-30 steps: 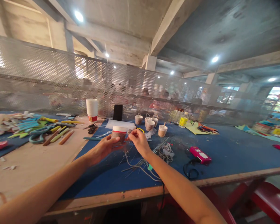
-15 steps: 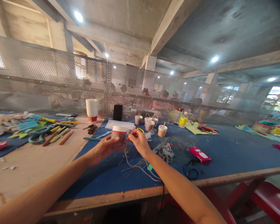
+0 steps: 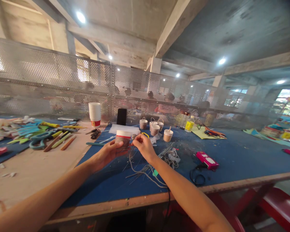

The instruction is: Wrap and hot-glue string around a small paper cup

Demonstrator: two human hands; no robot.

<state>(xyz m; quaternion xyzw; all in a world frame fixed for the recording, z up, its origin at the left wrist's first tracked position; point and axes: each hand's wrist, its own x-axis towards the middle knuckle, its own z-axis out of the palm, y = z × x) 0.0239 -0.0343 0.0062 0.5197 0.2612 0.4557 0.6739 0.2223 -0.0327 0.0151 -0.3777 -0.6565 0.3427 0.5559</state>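
Head view, from left to right: scissors (image 3: 40,138) and coloured sticks lie at the desk's (image 3: 244,164) far left, a stack of paper cups (image 3: 95,113) stands behind, and the left hand (image 3: 106,154) is closed round an upright cup (image 3: 122,139) held just above the desk's middle. Touching the cup's right side, the right hand (image 3: 143,145) pinches a thin strand, too small to identify. Small finished cups (image 3: 155,127) stand beyond, loose wires (image 3: 145,169) beneath, and a pink tool (image 3: 207,160) well right.
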